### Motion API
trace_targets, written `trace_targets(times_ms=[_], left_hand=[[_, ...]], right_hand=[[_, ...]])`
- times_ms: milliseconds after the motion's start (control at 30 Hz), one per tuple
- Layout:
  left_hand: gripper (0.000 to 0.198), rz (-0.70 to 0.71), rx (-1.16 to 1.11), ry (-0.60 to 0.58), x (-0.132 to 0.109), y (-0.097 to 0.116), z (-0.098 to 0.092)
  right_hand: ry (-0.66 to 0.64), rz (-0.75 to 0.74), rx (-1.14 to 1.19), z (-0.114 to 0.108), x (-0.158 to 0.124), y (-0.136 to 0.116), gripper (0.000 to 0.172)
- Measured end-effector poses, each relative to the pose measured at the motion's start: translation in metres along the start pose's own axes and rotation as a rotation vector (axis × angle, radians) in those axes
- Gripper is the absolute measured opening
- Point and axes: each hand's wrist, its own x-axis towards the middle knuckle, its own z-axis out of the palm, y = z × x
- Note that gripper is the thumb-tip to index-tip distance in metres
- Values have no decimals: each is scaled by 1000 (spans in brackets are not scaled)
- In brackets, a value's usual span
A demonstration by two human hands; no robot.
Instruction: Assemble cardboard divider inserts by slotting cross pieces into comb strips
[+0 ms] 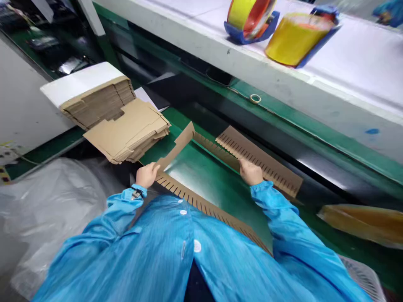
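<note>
My left hand [147,174] is closed on the near slotted cardboard strip [201,204], at the corner where a short cardboard strip [176,147] joins it. My right hand [249,171] grips the far slotted cardboard strip [217,152] that stands on edge across the green work surface [204,176]. The three strips form an open frame. Another flat slotted cardboard piece [267,164] lies just beyond my right hand. Both my arms wear blue sleeves.
A stack of flat cardboard sheets [127,132] and a thicker cardboard bundle [97,100] lie to the left. Two yellow tape rolls in blue dispensers [248,16] [294,40] sit on the white shelf [346,71]. A small tape ring [255,99] rests on the green ledge. Clear plastic bag [47,197] at left.
</note>
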Motion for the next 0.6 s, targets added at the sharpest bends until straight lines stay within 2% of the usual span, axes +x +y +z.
trace_targets(times_ms=[467,600], left_hand=[[32,-12,2,11,-2,4,-1],[31,-14,9,7,-3,3,-1]], right_hand=[[-23,55,89,1,-4,7,35],[-35,22,62,-1,-5,11,36]])
